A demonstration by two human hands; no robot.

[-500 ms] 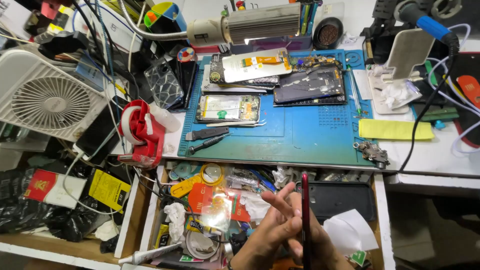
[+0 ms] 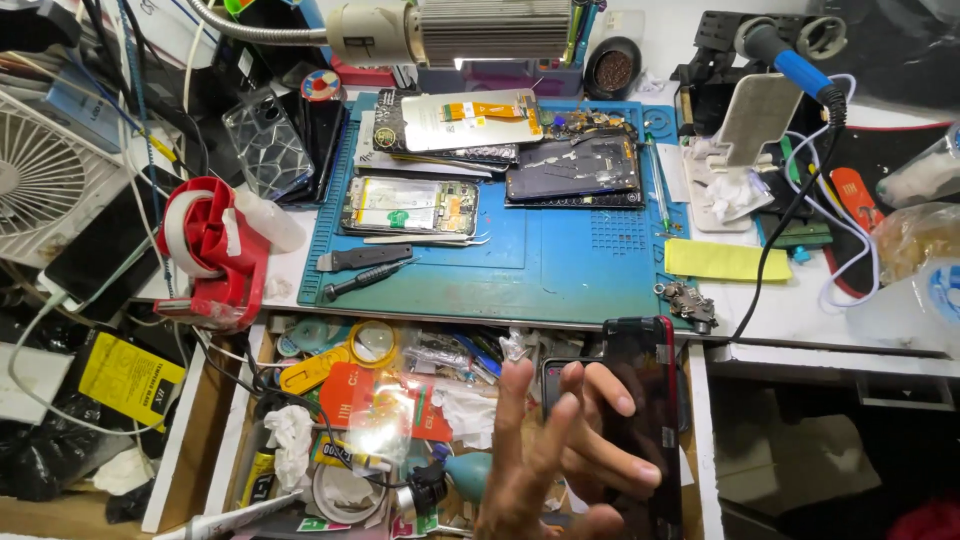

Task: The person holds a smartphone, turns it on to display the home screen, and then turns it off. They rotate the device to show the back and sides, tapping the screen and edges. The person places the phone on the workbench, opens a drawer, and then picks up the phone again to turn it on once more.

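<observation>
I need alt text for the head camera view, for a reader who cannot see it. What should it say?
A person's hands hold a dark phone with a red edge over an open, cluttered drawer. Behind it, a blue work mat carries three opened phones, a screwdriver and tweezers. A red tape dispenser stands left of the mat.

Your bench was a white worktop (image 2: 800, 300), totally buried in clutter, with a blue work mat (image 2: 560, 270) laid across the middle. A gooseneck lamp (image 2: 470, 30) hung over the back edge and threw bright light down on it. You had the drawer (image 2: 200, 430) under the bench pulled open, and a white fan (image 2: 40, 180) sat off at the side.
</observation>
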